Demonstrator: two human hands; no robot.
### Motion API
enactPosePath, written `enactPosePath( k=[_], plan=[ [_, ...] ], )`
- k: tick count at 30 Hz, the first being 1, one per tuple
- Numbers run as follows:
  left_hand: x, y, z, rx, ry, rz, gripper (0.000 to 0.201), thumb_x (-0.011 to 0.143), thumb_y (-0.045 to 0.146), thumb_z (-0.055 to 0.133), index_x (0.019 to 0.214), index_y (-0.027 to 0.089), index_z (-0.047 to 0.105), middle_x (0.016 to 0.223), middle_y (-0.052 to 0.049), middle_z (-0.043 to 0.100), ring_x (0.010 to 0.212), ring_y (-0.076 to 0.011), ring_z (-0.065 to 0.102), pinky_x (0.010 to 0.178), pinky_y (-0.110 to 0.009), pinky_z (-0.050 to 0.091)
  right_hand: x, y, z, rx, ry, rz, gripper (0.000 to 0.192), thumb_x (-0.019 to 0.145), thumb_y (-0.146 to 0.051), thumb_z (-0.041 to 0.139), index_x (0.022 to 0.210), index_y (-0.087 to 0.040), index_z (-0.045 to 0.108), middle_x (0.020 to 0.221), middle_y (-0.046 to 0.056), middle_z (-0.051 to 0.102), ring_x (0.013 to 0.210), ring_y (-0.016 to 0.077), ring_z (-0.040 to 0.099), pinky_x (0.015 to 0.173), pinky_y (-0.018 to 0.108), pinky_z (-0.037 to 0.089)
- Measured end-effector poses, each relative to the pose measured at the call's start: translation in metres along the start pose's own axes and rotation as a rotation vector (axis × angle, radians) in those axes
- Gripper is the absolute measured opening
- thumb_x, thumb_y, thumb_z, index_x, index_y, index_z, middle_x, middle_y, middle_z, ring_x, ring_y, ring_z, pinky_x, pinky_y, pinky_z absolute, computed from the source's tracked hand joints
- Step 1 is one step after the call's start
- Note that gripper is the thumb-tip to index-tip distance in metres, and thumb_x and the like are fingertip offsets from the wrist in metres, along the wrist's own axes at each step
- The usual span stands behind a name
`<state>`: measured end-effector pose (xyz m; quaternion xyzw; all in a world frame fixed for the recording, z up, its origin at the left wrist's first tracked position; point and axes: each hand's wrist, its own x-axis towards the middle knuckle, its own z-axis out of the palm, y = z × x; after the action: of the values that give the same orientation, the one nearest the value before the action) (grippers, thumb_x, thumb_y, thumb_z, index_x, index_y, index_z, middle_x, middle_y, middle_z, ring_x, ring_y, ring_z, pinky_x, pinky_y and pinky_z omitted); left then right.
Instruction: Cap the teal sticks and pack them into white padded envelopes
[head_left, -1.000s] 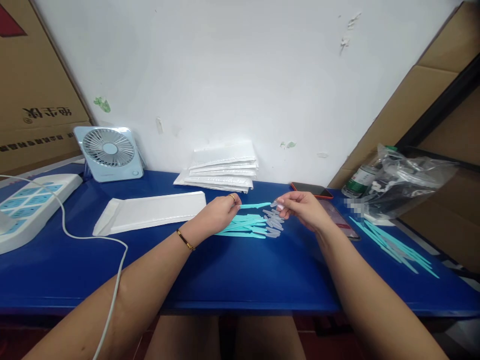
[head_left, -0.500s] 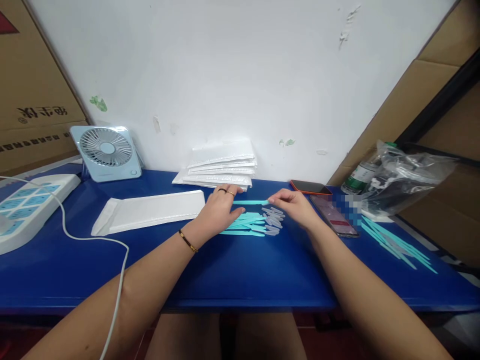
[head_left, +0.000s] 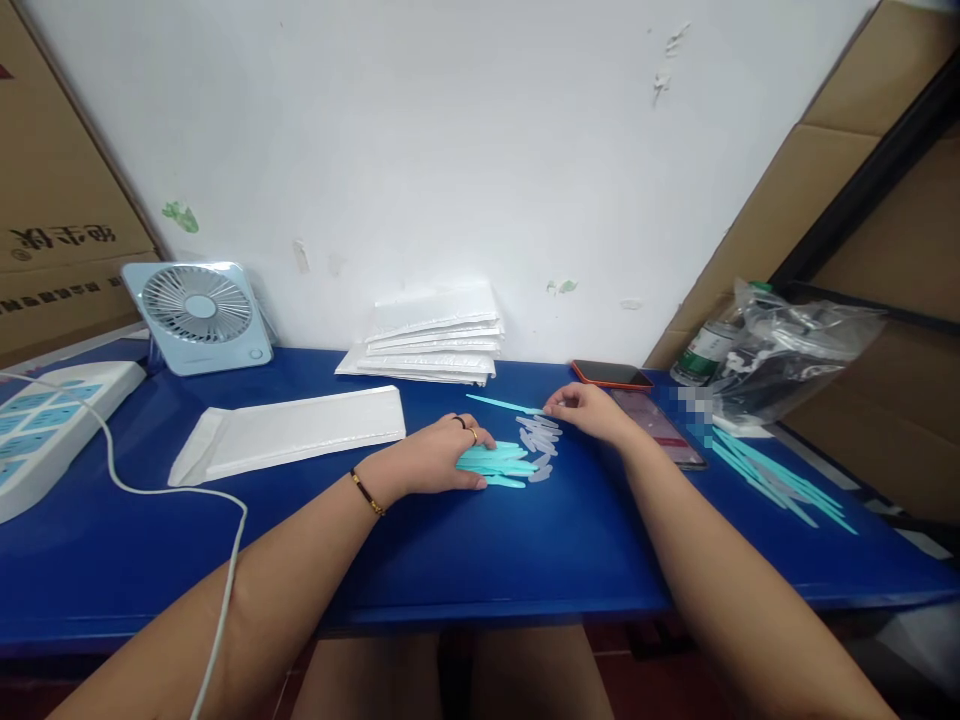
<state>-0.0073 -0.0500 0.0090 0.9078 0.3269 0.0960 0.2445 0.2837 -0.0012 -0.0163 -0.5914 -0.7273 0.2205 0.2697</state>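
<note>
My right hand (head_left: 589,411) pinches the end of a thin teal plastic stick (head_left: 501,404), which points left just above the blue table (head_left: 480,550). A pile of teal sticks (head_left: 499,463) lies in the middle of the table, and my left hand (head_left: 442,455) rests on its left part, fingers curled over it. Small clear plastic caps (head_left: 538,442) lie at the right end of the pile, just below my right hand.
A flat white mailer (head_left: 289,435) lies left of my hands, a stack of white mailers (head_left: 431,335) against the wall. Two phones (head_left: 637,395), a bottle (head_left: 701,350), a plastic bag (head_left: 795,345) and more teal sticks (head_left: 780,485) are at the right. A fan (head_left: 196,318), power strip (head_left: 45,420) and cable (head_left: 187,495) stand left.
My left hand let go of the teal stick and dropped onto the pile. My right hand kept the stick and holds it alone, tilted a little.
</note>
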Motion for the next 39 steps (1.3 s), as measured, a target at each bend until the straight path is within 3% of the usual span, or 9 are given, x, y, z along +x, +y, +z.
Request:
enactPosePath(
  k=[3, 7, 10, 16, 23, 28, 30, 35, 39],
  plan=[
    [0.002, 0.001, 0.0, 0.0, 0.034, -0.039, 0.043, 0.081, 0.047, 0.051, 0.116, 0.022, 0.056, 0.112, -0.007, 0.057, 0.103, -0.0205, 0.05, 0.084, -0.028, 0.04, -0.003, -0.001, -0.004, 0.01, -0.144, 0.008, 0.025, 0.063, -0.04, 0.069, 0.074, -0.018, 0.069, 0.066, 0.001, 0.065, 0.059, 0.014, 0.054, 0.054, 0.025, 0.04],
    [0.006, -0.003, 0.001, 0.035, 0.092, -0.203, 0.029, 0.081, 0.04, 0.049, 0.095, 0.019, 0.063, 0.088, -0.006, 0.063, 0.078, -0.0182, 0.057, 0.064, -0.025, 0.042, -0.005, -0.005, -0.003, 0.03, -0.172, 0.024, 0.021, 0.064, -0.037, 0.068, 0.069, -0.017, 0.067, 0.064, 0.001, 0.065, 0.058, 0.0139, 0.054, 0.055, 0.025, 0.039],
    [0.007, -0.005, 0.001, 0.023, 0.076, -0.281, 0.024, 0.078, 0.039, 0.051, 0.081, 0.019, 0.063, 0.081, -0.005, 0.064, 0.068, -0.0172, 0.057, 0.055, -0.024, 0.039, -0.007, -0.007, -0.005, 0.02, -0.14, 0.011, 0.022, 0.065, -0.039, 0.068, 0.069, -0.017, 0.065, 0.063, 0.001, 0.063, 0.058, 0.0139, 0.053, 0.054, 0.025, 0.039],
    [0.007, -0.004, -0.001, 0.017, 0.09, -0.273, 0.023, 0.078, 0.038, 0.051, 0.079, 0.02, 0.065, 0.081, -0.005, 0.066, 0.07, -0.018, 0.058, 0.054, -0.024, 0.039, -0.002, -0.002, 0.003, 0.172, 0.014, -0.094, 0.028, 0.072, -0.045, 0.063, 0.077, -0.018, 0.057, 0.08, 0.003, 0.064, 0.068, 0.0146, 0.056, 0.064, 0.027, 0.044],
    [0.008, -0.001, -0.002, 0.052, 0.148, -0.228, 0.022, 0.079, 0.034, 0.048, 0.077, 0.02, 0.066, 0.079, -0.004, 0.066, 0.071, -0.0169, 0.058, 0.057, -0.023, 0.039, 0.003, -0.029, 0.032, 0.352, -0.262, -0.25, 0.024, 0.077, -0.041, 0.061, 0.082, -0.019, 0.055, 0.098, 0.005, 0.065, 0.091, 0.0174, 0.06, 0.081, 0.031, 0.046],
    [0.007, -0.004, -0.007, 0.064, 0.218, -0.202, 0.023, 0.081, 0.034, 0.046, 0.077, 0.02, 0.064, 0.076, -0.002, 0.066, 0.068, -0.0161, 0.056, 0.058, -0.024, 0.038, -0.003, -0.05, 0.029, 0.344, -0.437, -0.345, 0.018, 0.079, -0.037, 0.059, 0.083, -0.02, 0.059, 0.097, 0.005, 0.064, 0.112, 0.02, 0.053, 0.092, 0.033, 0.041],
    [0.007, -0.006, -0.01, 0.055, 0.227, -0.213, 0.024, 0.081, 0.035, 0.046, 0.079, 0.02, 0.064, 0.073, -0.002, 0.065, 0.065, -0.0158, 0.056, 0.055, -0.024, 0.036, -0.007, -0.051, 0.022, 0.34, -0.404, -0.325, 0.02, 0.079, -0.039, 0.06, 0.083, -0.02, 0.059, 0.096, 0.004, 0.065, 0.107, 0.0199, 0.055, 0.088, 0.032, 0.042],
    [0.006, -0.011, -0.012, 0.041, 0.269, -0.226, 0.025, 0.082, 0.035, 0.044, 0.079, 0.019, 0.062, 0.074, -0.002, 0.064, 0.064, -0.0149, 0.055, 0.052, -0.024, 0.034, -0.015, -0.046, 0.005, 0.392, -0.257, -0.217, 0.025, 0.079, -0.042, 0.06, 0.086, -0.017, 0.06, 0.075, 0.001, 0.062, 0.066, 0.0119, 0.056, 0.06, 0.024, 0.043],
    [0.006, -0.012, -0.011, 0.04, 0.282, -0.232, 0.023, 0.082, 0.033, 0.044, 0.079, 0.019, 0.062, 0.077, -0.002, 0.065, 0.066, -0.0147, 0.056, 0.053, -0.024, 0.034, -0.018, -0.044, 0.004, 0.412, -0.237, -0.205, 0.027, 0.078, -0.041, 0.062, 0.087, -0.016, 0.063, 0.07, 0.001, 0.062, 0.061, 0.0106, 0.055, 0.056, 0.023, 0.042]
  ],
)
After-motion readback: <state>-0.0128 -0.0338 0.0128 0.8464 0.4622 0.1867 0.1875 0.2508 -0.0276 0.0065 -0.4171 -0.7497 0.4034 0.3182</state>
